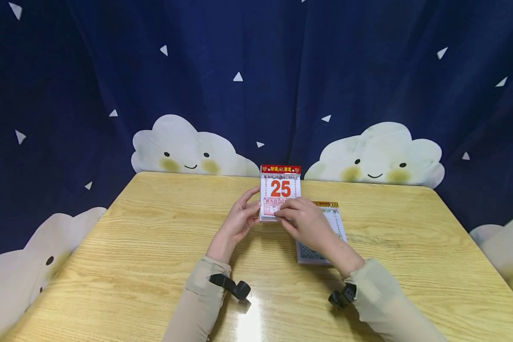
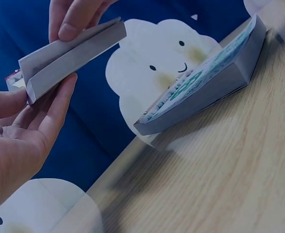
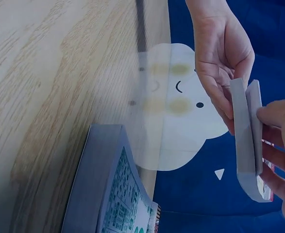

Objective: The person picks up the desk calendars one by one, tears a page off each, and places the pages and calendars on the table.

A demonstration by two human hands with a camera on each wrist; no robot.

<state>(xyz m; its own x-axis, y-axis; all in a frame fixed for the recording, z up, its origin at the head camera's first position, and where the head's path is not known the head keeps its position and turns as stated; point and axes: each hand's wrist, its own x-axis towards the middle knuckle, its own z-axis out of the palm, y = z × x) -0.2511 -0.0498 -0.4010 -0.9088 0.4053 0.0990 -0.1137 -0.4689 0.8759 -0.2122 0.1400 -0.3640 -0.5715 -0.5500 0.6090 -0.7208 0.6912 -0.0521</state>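
A small tear-off calendar (image 1: 280, 188) with a red header and a large red 25 is held up over the table. My left hand (image 1: 235, 223) grips its left side, thumb at the edge and fingers behind the back. At the lower right front, my right hand (image 1: 309, 223) pinches a bundle of its pages. In the right wrist view, a narrow gap parts these front pages (image 3: 255, 126) from the thicker block (image 3: 242, 131) behind them. A second, larger calendar (image 1: 312, 255) with green print lies below the right hand, partly covered by it.
Both calendars are over a light wood-grain table (image 1: 162, 237). Behind it hangs a dark blue curtain (image 1: 273, 95) with white triangles and smiling clouds. Each sleeved wrist wears a black camera strap (image 1: 224, 282).
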